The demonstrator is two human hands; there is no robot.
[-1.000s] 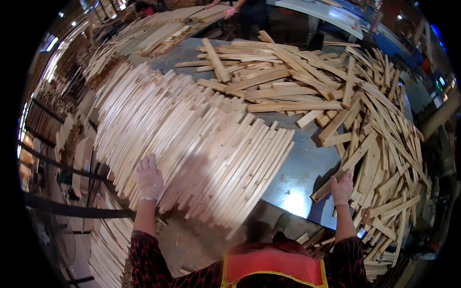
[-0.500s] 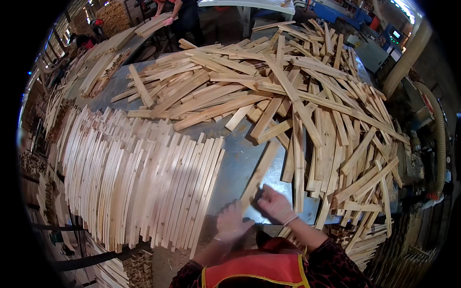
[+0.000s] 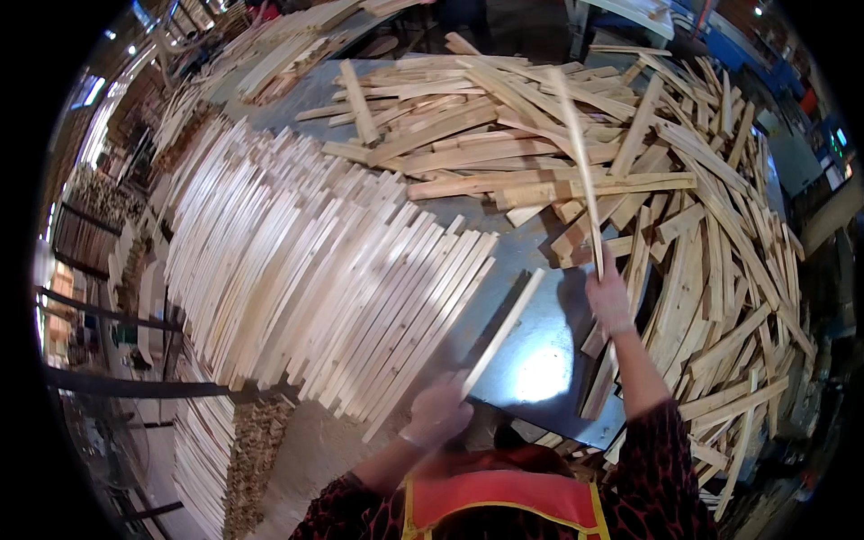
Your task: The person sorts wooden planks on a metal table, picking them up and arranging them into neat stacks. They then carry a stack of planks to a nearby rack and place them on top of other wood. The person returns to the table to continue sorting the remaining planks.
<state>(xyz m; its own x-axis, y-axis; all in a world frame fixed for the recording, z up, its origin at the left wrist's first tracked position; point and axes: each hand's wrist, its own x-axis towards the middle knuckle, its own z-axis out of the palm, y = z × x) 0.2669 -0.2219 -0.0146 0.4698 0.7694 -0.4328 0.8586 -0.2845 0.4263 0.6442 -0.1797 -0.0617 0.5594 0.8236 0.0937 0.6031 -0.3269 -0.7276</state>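
My left hand [image 3: 441,412], in a pale glove, is closed on the near end of a short wooden strip [image 3: 506,331]. The strip stands on its narrow edge and slants away over the metal tabletop [image 3: 490,382]. Farther right, my right hand [image 3: 610,301] grips the near end of a long wooden strip [image 3: 580,148]. That strip points away from me, tilted up over a jumbled pile of strips [image 3: 531,148]. Left of my left hand lies a row of strips [image 3: 324,279], side by side and packed close.
More strips of the pile [image 3: 720,270] run down the table's right side, several jutting past its edge. A dark rail [image 3: 135,382] and stacked strips [image 3: 256,459] are at the lower left. Boards [image 3: 297,54] lie on another surface at the far left.
My right hand has moved away from the short strip to the pile and now holds a long strip. The short strip has turned onto its edge in my left hand. The view has shifted.
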